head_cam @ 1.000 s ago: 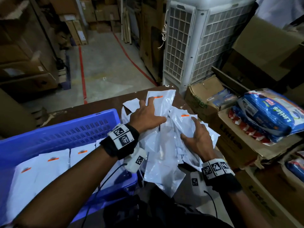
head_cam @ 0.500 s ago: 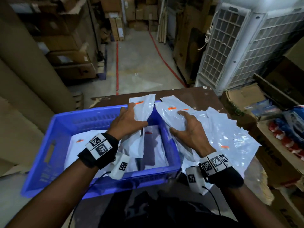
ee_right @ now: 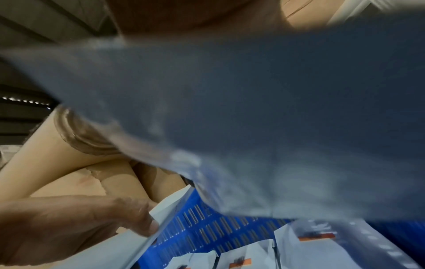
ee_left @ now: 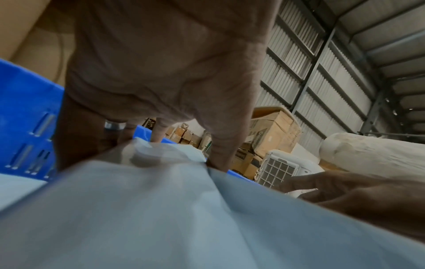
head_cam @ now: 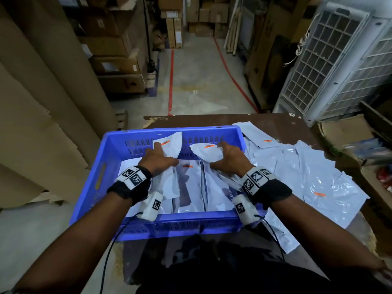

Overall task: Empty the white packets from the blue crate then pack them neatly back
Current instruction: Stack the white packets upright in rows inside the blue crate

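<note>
Starting at the left, tall brown cardboard sheets [head_cam: 48,102] lean beside the bench [head_cam: 265,119], and the blue crate [head_cam: 91,187] sits on the bench's near left part. Flat white packets [head_cam: 186,200] with orange labels already line the crate floor, side by side, so repacking looks well under way. Over the crate's left half, the left hand [head_cam: 158,159] holds one white packet [head_cam: 169,145] with its fingers on top and its thumb at the edge, the packet's upper end curling up against the far wall. The left wrist view shows the fingers bent down onto the plastic, which confirms a light grip, not a flat press. Just right of it, the right hand [head_cam: 230,159] holds a second packet [head_cam: 206,152] the same way over the crate's right half; the right wrist view is mostly filled by blurred plastic, so the grip there is judged from the head view. Farther right, a loose spread of packets [head_cam: 307,177] still lies overlapped on the bench, touching the crate's right wall, so a good share is left to pack. I judge the emptying done and the packing roughly midway. At far right stand a white grilled air cooler [head_cam: 331,60] and open cartons [head_cam: 347,132].
</note>
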